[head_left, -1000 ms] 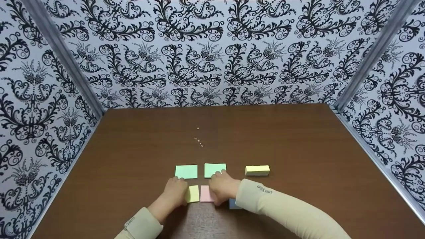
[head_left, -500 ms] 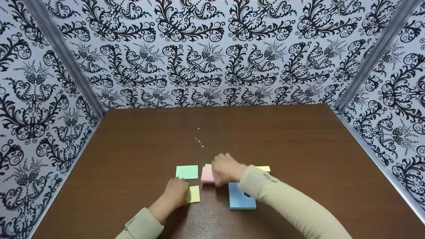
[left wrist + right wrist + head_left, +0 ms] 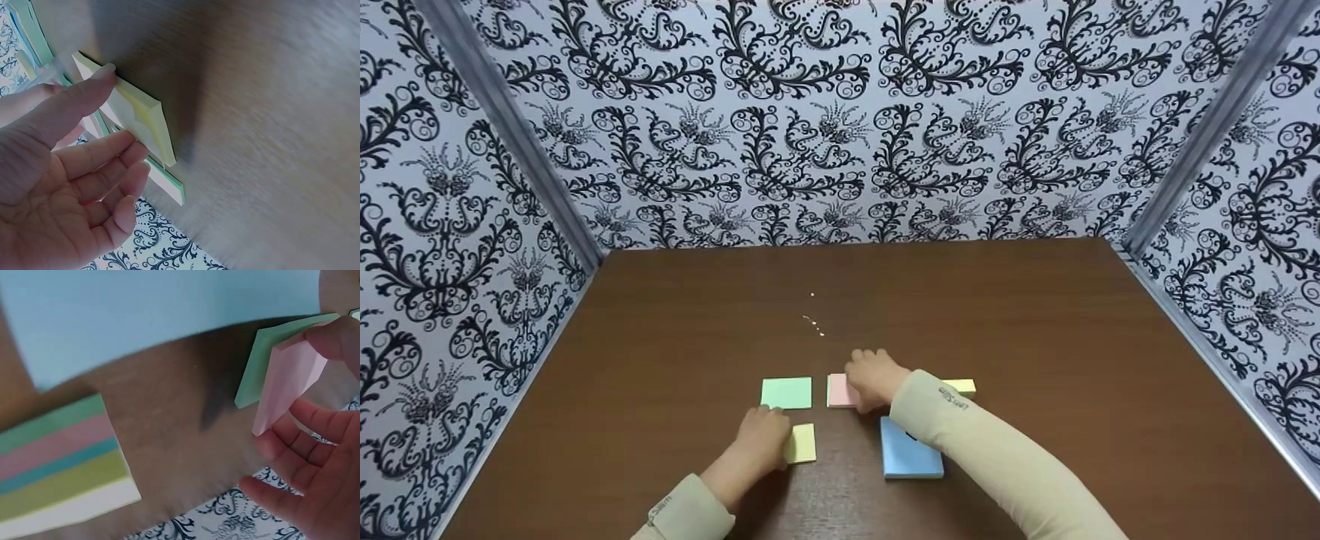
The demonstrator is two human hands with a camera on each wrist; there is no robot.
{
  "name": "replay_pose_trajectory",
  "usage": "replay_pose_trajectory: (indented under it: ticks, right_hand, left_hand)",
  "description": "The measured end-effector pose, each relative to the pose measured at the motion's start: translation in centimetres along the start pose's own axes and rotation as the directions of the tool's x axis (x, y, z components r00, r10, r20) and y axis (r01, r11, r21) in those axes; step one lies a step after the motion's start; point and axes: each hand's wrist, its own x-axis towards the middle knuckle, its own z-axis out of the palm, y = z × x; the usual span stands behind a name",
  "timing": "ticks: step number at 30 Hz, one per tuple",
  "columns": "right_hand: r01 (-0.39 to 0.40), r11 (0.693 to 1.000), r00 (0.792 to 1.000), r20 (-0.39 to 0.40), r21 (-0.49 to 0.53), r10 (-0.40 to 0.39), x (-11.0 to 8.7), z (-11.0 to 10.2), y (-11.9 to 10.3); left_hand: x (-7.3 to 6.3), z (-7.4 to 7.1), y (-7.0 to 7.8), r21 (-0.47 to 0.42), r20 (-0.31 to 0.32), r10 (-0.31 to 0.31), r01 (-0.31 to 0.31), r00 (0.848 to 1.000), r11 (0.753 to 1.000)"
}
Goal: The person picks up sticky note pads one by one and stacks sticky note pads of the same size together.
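Note:
My right hand [image 3: 876, 377] grips a pink sticky-note pad [image 3: 841, 390] between thumb and fingers. In the right wrist view the pink pad [image 3: 287, 377] stands close over a green sticky-note pad [image 3: 253, 377], with the green edge showing beside it. My left hand [image 3: 765, 436] pinches the side of a yellow sticky-note pad [image 3: 804, 444] low on the table, thumb on one edge and fingertips on the other. Beyond the left hand lies another green sticky-note pad [image 3: 787, 393]. The green pad under the pink one is mostly hidden in the head view.
A larger blue pad [image 3: 911, 454] lies right of centre, partly under the right forearm. Behind the right sleeve is a block of stacked pads, yellow on top in the head view, striped in several colours [image 3: 56, 461] from the side. White specks [image 3: 814, 323] dot the brown table [image 3: 997, 315]. Patterned walls enclose it.
My right hand has lifted the pink pad from beside the yellow one and carried it away from me onto the green pad. The blue pad is uncovered. The left hand stays on the yellow pad.

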Motion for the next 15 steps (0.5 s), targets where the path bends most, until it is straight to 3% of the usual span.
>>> replay_pose_trajectory:
  ticks: [7,15]
  right_hand:
    - [-0.001,0.994,1.0,0.016,0.105,-0.001,0.06,0.08,-0.2]
    - [-0.001,0.993,1.0,0.023,0.118,-0.001,-0.18,-0.03,-0.31]
  left_hand:
    - [-0.05,0.04,-0.11,0.021,-0.012,0.005,-0.004,1.0,1.0]
    - [0.16,-0.18,0.06,0.03,0.007,-0.001,0.0,1.0,1.0]
